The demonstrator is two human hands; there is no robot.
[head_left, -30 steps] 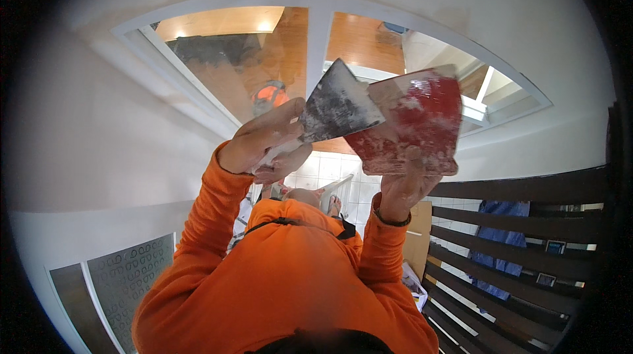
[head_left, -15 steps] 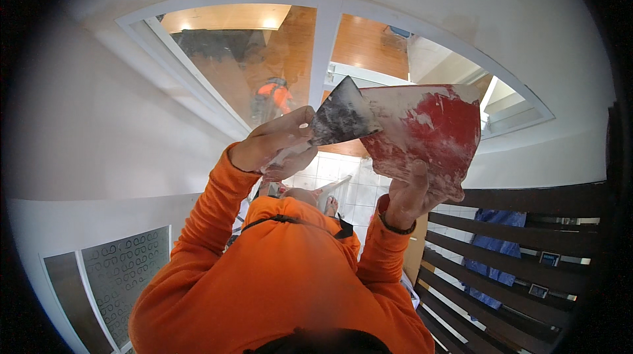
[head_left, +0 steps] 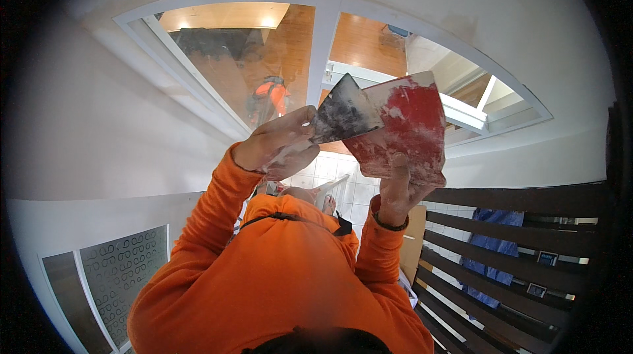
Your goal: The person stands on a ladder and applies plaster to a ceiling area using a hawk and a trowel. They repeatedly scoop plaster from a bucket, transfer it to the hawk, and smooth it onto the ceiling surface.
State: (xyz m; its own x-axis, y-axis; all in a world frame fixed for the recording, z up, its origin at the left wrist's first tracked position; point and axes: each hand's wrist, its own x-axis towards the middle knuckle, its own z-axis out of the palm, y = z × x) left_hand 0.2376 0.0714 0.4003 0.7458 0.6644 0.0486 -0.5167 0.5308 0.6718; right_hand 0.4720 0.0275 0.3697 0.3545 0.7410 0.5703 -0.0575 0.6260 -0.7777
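Observation:
My left hand [head_left: 280, 145] is closed round the near end of a dark, white-smeared putty knife [head_left: 345, 111] with a wide, flaring blade. In my right hand [head_left: 399, 190] is a red plastic spreader [head_left: 412, 113], a broad sheet coated in patches of white filler, with my thumb pressed on its near face. Both tools are held up in front of the window, and the knife's blade overlaps the spreader's left edge. Whether the two touch there I cannot tell. The knife's handle is hidden in my left hand.
A white-framed window [head_left: 323, 44] stands ahead, its right pane open, with a wooden surface beyond. Dark slats [head_left: 514, 248] run along the right, a blue cloth [head_left: 491, 255] behind them. Below are a tiled floor [head_left: 359, 195] and, lower left, a patterned panel [head_left: 128, 281].
My right hand has moved left with the red spreader, which has tilted and now sits further behind the putty knife. My left hand and the knife have barely shifted.

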